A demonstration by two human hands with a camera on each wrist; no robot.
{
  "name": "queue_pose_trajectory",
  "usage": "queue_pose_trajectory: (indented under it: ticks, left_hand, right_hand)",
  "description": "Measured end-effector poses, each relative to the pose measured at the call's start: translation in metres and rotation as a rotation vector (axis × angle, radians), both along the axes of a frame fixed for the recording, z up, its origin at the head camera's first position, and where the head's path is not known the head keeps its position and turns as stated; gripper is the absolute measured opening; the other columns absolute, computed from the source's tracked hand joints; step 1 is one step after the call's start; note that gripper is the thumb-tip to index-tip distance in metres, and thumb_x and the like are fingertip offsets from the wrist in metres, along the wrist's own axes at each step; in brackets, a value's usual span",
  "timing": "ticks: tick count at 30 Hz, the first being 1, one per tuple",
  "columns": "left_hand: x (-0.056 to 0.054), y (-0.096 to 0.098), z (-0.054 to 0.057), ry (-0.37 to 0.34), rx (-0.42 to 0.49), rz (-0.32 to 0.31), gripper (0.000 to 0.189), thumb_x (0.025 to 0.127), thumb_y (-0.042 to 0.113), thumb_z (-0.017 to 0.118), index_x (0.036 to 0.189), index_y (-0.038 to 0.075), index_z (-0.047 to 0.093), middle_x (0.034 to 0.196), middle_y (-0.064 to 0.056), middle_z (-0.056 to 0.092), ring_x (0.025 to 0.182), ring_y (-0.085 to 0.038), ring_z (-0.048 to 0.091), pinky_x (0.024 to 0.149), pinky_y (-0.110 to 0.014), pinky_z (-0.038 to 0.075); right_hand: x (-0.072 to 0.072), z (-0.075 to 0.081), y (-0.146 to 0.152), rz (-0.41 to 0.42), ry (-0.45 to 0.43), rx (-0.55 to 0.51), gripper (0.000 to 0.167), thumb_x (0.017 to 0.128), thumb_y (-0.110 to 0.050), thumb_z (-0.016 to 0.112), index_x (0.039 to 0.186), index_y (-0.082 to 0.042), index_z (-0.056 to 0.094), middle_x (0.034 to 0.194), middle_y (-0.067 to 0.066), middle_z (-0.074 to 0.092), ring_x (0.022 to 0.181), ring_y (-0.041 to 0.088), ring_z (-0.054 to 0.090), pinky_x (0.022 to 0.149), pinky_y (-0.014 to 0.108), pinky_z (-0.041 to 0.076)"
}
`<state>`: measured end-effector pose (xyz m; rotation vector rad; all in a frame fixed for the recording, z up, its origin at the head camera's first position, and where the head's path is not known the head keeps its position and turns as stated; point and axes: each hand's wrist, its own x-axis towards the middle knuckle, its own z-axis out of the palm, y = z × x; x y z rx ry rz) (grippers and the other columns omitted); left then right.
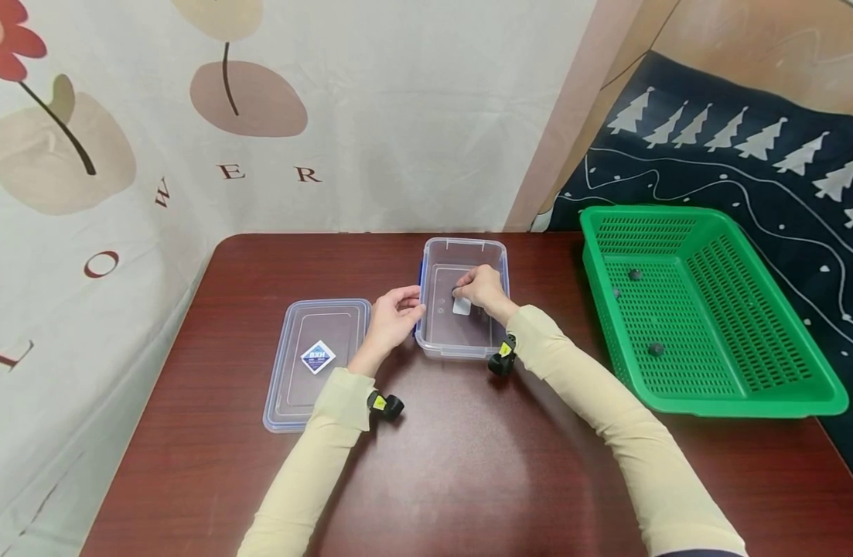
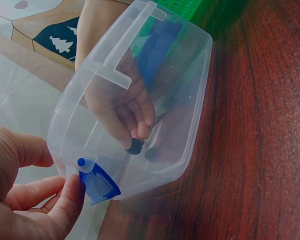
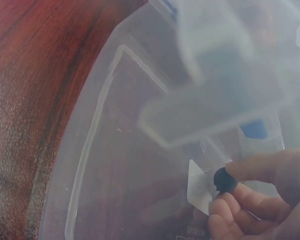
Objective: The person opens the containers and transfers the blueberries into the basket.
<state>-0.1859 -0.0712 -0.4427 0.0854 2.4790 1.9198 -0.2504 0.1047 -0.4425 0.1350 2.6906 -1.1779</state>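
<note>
My right hand (image 1: 483, 288) reaches into a clear plastic box (image 1: 461, 350) and pinches a small dark round piece (image 3: 224, 180) between thumb and fingertips. Low inside the box, the piece is close to a white label (image 3: 197, 187) on its floor. My left hand (image 1: 393, 316) is at the box's left side, its fingers loosely bent against the outer wall. One fingertip touches the blue latch (image 2: 100, 182) there. Just left of that hand lies a clear lid (image 1: 294, 398) with a blue-and-white diamond sticker (image 1: 318, 357), flat on the table.
To the right stands a green plastic basket (image 1: 812, 394) with slotted walls. It holds several small dark round pieces (image 1: 656, 349). The dark red wooden table (image 1: 454, 464) meets a printed curtain (image 1: 412, 155) at the back.
</note>
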Motion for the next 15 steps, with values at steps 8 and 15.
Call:
queue_pose_trajectory:
  ticks: [8, 15]
  left_hand:
    - [0.002, 0.001, 0.004, 0.023, 0.001, 0.0, 0.031, 0.082, -0.007, 0.061, 0.112, -0.015, 0.059, 0.098, -0.028, 0.063, 0.089, -0.031, 0.064, 0.084, -0.032, 0.054]
    - [0.0, 0.001, 0.001, -0.002, -0.004, 0.005, 0.032, 0.082, -0.006, 0.062, 0.114, -0.013, 0.059, 0.101, -0.028, 0.063, 0.094, -0.035, 0.062, 0.085, -0.032, 0.054]
  right_hand:
    - [0.002, 0.005, 0.001, -0.01, -0.031, -0.076, 0.015, 0.078, -0.01, 0.072, 0.089, 0.001, 0.072, 0.089, 0.012, 0.069, 0.074, 0.016, 0.057, 0.06, 0.021, 0.047]
    - [0.003, 0.017, 0.005, -0.01, -0.005, -0.117, 0.018, 0.079, -0.011, 0.072, 0.092, 0.001, 0.072, 0.097, 0.013, 0.069, 0.081, 0.016, 0.056, 0.067, 0.022, 0.048]
